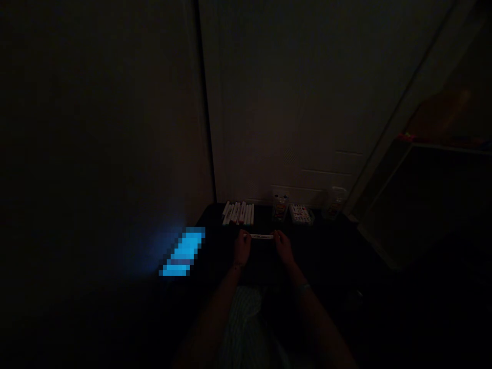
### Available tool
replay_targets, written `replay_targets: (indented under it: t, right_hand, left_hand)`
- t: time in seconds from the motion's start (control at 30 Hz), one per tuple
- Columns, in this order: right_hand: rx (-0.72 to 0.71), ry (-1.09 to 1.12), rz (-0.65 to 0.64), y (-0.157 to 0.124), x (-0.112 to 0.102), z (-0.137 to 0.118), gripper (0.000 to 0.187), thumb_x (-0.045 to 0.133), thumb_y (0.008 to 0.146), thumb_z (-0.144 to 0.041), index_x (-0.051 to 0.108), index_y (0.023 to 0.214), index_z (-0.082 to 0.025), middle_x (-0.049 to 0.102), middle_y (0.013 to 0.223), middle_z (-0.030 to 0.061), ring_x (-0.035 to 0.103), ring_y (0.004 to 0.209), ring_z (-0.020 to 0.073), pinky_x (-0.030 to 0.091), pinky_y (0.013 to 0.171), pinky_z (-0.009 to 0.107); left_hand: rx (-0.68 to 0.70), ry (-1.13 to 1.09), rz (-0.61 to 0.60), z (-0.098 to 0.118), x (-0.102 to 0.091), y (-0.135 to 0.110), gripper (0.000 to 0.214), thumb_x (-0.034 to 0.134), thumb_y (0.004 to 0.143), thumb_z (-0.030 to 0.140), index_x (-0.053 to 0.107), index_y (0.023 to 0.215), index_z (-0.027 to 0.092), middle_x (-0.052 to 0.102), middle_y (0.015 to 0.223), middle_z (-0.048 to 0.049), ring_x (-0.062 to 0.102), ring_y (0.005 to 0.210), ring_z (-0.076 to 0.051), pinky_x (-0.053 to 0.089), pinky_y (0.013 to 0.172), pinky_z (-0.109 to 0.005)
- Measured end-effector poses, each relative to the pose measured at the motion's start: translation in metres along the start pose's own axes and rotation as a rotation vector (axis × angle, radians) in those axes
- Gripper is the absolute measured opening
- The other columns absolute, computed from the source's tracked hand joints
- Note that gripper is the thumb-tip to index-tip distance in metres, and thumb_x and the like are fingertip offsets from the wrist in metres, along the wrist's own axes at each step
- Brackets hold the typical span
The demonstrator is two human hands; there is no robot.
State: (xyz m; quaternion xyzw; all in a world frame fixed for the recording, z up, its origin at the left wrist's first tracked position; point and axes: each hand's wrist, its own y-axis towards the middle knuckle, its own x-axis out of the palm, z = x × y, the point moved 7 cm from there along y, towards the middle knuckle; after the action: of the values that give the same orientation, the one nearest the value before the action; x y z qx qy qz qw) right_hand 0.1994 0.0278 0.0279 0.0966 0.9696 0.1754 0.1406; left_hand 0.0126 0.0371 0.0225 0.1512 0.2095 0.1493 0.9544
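Observation:
The scene is very dark. My left hand (242, 247) and my right hand (283, 246) are held together over a dark table (330, 241). Between them they hold a white marker (262, 237) lying crosswise, one hand closed on each end. Just beyond the hands, a row of several white markers (238, 213) lies at the table's far edge.
A glowing blue screen (182, 252) lies at the table's left. A small marker box (280, 209), a flat pack of coloured items (301, 213) and a pale bottle (335, 203) stand at the back. A white door (292, 102) rises behind. A dark piece of furniture (430, 200) stands at right.

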Motion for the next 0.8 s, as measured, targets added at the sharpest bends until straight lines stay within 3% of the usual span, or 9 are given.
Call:
replay_targets:
  t: [0.33, 0.57, 0.8]
  right_hand:
    - [0.001, 0.007, 0.002, 0.0006, 0.0013, 0.0052, 0.041, 0.03, 0.082, -0.048, 0.056, 0.075, -0.017, 0.049, 0.06, -0.0014, 0.043, 0.057, 0.011, 0.032, 0.052, 0.02]
    - [-0.016, -0.005, -0.017, 0.0013, 0.0012, -0.0009, 0.041, 0.032, 0.081, -0.049, 0.057, 0.076, -0.017, 0.052, 0.063, -0.0009, 0.044, 0.059, 0.011, 0.033, 0.055, 0.02]
    - [-0.001, 0.002, -0.025, 0.0007, -0.0003, 0.0014, 0.041, 0.031, 0.081, -0.048, 0.057, 0.077, -0.017, 0.052, 0.063, 0.0002, 0.045, 0.061, 0.012, 0.033, 0.055, 0.02]
  left_hand:
    - [0.005, -0.066, -0.022, 0.0003, 0.002, -0.0007, 0.02, 0.045, 0.074, 0.038, 0.049, 0.077, 0.018, 0.053, 0.061, 0.0024, 0.051, 0.057, -0.011, 0.037, 0.054, -0.021]
    - [-0.005, -0.03, -0.055, -0.0032, 0.0039, -0.0004, 0.018, 0.041, 0.078, 0.035, 0.047, 0.082, 0.019, 0.056, 0.066, 0.0002, 0.053, 0.061, -0.013, 0.038, 0.057, -0.023]
    - [0.0, -0.061, -0.014, 0.0019, 0.0006, -0.0029, 0.014, 0.04, 0.078, 0.031, 0.048, 0.078, 0.019, 0.057, 0.069, -0.0004, 0.054, 0.065, -0.012, 0.039, 0.061, -0.023]
